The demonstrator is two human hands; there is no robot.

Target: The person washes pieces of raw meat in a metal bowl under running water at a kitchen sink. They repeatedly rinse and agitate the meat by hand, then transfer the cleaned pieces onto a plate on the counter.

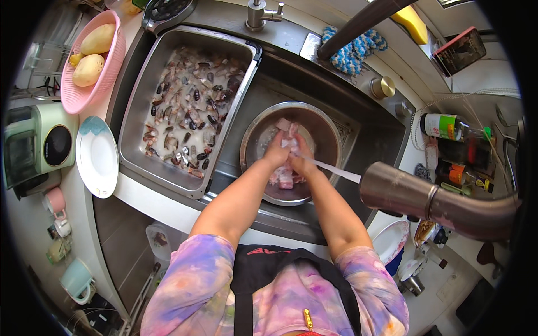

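Observation:
A round stainless steel bowl [249,138] stands in the sink. In it are chunks of raw, bony pink meat [286,181], which look like cut ribs. Over them my left hand [277,150] and my right hand [303,156] come together, fingers curled around pieces of raw meat [284,124] that stick out beyond the fingertips. A stream of water [336,169] runs from the faucet spout [378,183] at the right onto my right hand. Parts of the held pieces are hidden by my fingers.
Left of the bowl, a steel basin [138,138] holds small dark and pale food pieces in cloudy water. The sink [370,138] surrounds the bowl. A pink basket [93,94] with potatoes and a white oval plate [98,161] stand farther left. Bottles [441,126] lie along the right.

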